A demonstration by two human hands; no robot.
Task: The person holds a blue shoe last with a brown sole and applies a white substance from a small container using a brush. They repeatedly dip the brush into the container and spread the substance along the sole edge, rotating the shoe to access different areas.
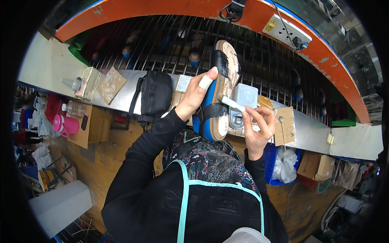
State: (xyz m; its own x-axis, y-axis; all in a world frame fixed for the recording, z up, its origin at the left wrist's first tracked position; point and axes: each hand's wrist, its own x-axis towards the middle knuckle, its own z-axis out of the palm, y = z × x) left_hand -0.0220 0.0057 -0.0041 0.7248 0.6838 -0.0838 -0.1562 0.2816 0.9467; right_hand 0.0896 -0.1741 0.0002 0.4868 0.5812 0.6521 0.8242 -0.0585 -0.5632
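Left hand (194,97) has a closed grip around a blue-soled sandal (219,95), holding it up on edge over the metal worktop (308,129), while the right hand (257,127) pinches a small white brush (231,103) with its tip touching the sandal's side.

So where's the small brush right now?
In the head view, the brush is in the right hand, just right of centre. Its bristle end touches the sandal that the left hand holds upright, in front of the white box.
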